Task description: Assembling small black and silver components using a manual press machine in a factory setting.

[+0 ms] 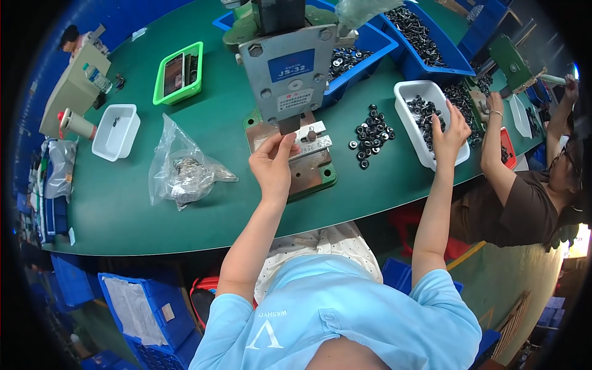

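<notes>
My left hand (272,161) is at the green and grey bench press (288,80), its thumb and fingers pinched together beside the metal die block (313,139) below the ram. Whatever sits between those fingertips is hidden. Over the right part of a white plastic bin (404,117), my right hand (451,134) reaches in with thumb and fingers apart. Small black parts (420,114) lie in that bin, next to the fingers. Between press and bin, a loose pile of round black and silver parts (372,137) rests on the green table (246,213).
Left of the press are a clear bag of thin metal pieces (190,176), a white tray (117,139) and a green basket (179,77). Blue bins (425,40) of small parts stand behind. At right, a co-worker (524,197) reaches toward another press (512,61).
</notes>
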The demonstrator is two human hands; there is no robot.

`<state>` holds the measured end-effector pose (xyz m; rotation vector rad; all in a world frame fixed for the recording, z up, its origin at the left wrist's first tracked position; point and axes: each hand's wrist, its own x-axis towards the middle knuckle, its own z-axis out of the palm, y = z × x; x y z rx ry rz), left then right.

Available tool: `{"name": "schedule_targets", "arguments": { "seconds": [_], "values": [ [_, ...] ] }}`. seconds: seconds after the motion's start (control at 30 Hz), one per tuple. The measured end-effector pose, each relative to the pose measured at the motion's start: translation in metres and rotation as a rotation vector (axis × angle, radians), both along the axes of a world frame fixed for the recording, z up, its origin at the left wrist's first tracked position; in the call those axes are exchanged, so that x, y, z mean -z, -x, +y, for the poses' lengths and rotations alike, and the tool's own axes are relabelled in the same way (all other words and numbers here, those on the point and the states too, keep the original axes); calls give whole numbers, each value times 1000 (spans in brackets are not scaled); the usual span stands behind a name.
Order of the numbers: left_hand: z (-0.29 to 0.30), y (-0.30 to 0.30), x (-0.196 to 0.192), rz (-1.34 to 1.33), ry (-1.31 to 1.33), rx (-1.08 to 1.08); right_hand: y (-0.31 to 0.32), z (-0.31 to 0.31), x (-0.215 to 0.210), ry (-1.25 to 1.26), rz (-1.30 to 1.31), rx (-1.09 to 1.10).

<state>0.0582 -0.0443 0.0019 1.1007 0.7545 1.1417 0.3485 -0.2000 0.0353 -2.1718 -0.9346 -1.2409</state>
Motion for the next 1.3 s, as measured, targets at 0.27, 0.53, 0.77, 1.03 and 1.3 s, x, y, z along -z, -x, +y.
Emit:
{"name": "schedule_targets", "arguments": {
  "seconds": [0.27,0.53,0.77,1.03,1.3],
  "values": [
    [9,6,-5,-87,150,71,66,42,25,282,660,-752],
    [5,12,-10,-177,126,130,83,60,41,525,549,-682],
    [9,38,7,-80,118,127,134,103,14,194,712,-985],
    [10,25,15,448,-354,14,179,111,37,134,538,-905],
    [16,27,11,491,-322,-20,89,91,-138,-571,478,-1307]
  ]
}}
